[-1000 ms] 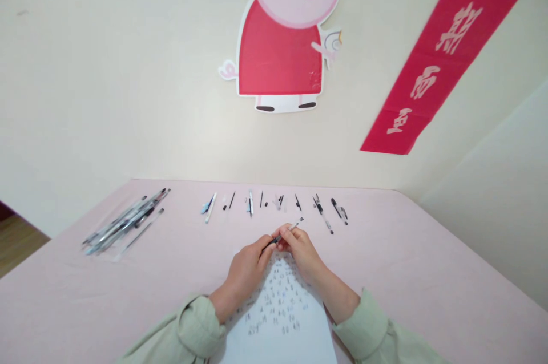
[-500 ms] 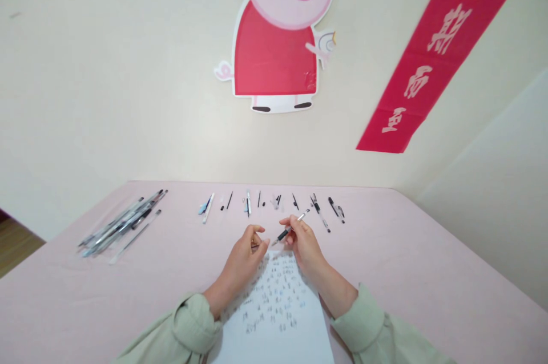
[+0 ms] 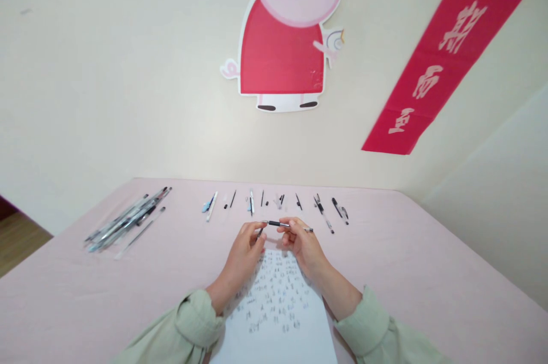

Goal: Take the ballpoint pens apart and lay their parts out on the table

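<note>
Currently, in the head view, your right grip (image 3: 306, 247) is clamped on a pen (image 3: 276, 223), raised over the desk (image 3: 411, 278) near the written sheet's (image 3: 278, 347) far edge. Your left grip (image 3: 242, 253) pinches a small dark piece (image 3: 259, 234); the pen's tip lies just beside it, contact unclear. Piled pens (image 3: 128, 219) lie leftward.

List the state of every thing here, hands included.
Right hand, pinching the pen
Pen, held nearly level
Left hand, gripping a dark piece
Dark piece, mostly hidden
Paper, flat, partly written on
Pen pile, lying loosely bunched
Pen parts, spread in a row
Banner, on the wall
</note>
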